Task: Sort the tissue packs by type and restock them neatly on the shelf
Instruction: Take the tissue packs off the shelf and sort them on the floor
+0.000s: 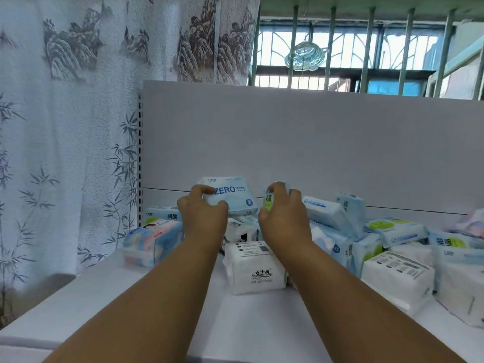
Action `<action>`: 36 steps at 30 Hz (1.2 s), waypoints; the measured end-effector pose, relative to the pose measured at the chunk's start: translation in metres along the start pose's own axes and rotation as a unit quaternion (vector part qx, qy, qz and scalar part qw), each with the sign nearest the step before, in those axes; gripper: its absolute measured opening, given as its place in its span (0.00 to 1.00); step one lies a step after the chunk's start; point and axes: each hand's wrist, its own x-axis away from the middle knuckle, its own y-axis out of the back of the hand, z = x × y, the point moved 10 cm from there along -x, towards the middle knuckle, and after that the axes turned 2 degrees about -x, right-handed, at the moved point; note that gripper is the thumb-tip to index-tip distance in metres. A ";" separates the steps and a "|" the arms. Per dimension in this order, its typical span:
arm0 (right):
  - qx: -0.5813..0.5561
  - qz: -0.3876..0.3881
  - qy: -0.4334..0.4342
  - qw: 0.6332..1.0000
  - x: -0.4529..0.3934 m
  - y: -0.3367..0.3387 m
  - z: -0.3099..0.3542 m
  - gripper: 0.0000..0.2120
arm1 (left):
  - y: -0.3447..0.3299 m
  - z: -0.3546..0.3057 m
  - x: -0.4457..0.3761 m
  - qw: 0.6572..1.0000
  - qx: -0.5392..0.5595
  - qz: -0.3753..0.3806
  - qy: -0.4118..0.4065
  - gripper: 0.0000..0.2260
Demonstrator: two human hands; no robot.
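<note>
Both arms are out over the shelf (262,323), and each hand has a pack. The left hand (203,208) curls its fingers and thumb around the left end of a pale blue pack marked ZERO (230,196), lifted clear above the jumble and held near the white back panel (288,137). The right hand (284,213) grips a second pale blue pack with a green label (269,199), just beside the first; most of that one is hidden behind the fingers, so its type is hard to read.

Below the hands lies the unsorted heap: a white pack with black script (258,273) at the front, a pink and blue pack (152,241) off to the left, a blue pack with a green patch (163,214) behind it, and a mixed pile of white and blue packs (392,247) sprawling to the right. Nothing is lined up in rows yet.

So this looks like the picking and comparing step, early in the job, with the sorting barely begun. The next move calls for a decision: do these two belong together? If so, they want setting down side by side on a bare stretch of shelf, squared to the back panel, to start a row. The crowded middle gives little room, so the open front left looks the likelier spot.
</note>
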 end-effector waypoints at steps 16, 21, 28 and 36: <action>-0.401 -0.036 -0.088 0.911 0.115 0.030 0.062 0.21 | 0.157 0.010 0.087 0.959 0.263 -0.051 0.089 0.25; -0.497 0.054 -0.085 0.862 0.144 0.009 0.105 0.19 | 0.224 0.011 0.120 0.953 0.269 -0.104 0.091 0.24; -0.553 0.207 -0.043 0.806 0.244 -0.008 0.166 0.19 | 0.300 0.031 0.229 0.924 0.281 -0.231 0.115 0.15; -0.519 0.465 0.075 0.713 0.422 -0.004 0.278 0.16 | 0.446 0.057 0.377 0.888 0.235 -0.367 0.150 0.10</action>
